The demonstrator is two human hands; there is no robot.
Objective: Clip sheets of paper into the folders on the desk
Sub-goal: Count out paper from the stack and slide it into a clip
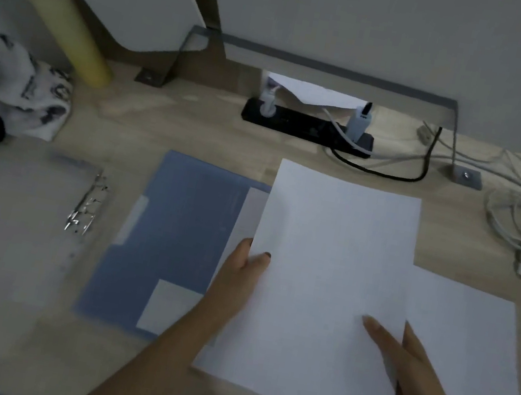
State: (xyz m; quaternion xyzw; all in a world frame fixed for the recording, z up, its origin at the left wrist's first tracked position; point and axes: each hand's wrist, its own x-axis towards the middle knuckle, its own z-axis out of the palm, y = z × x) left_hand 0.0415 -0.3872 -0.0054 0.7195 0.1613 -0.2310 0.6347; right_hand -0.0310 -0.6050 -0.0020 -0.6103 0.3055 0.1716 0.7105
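Blue folder lies closed on the worktop; just right of it, overlapping its right edge, a white sheet is held. The sheet, probably light, limp and easily creased, is best held at opposite edges. Left hand fingers pinch its left edge; right hand fingers clasp its right edge.

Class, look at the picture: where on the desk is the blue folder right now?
In the head view the blue folder lies flat at centre-left of the desk, between the open ring binder on its left and the held sheet of paper overlapping its right edge.
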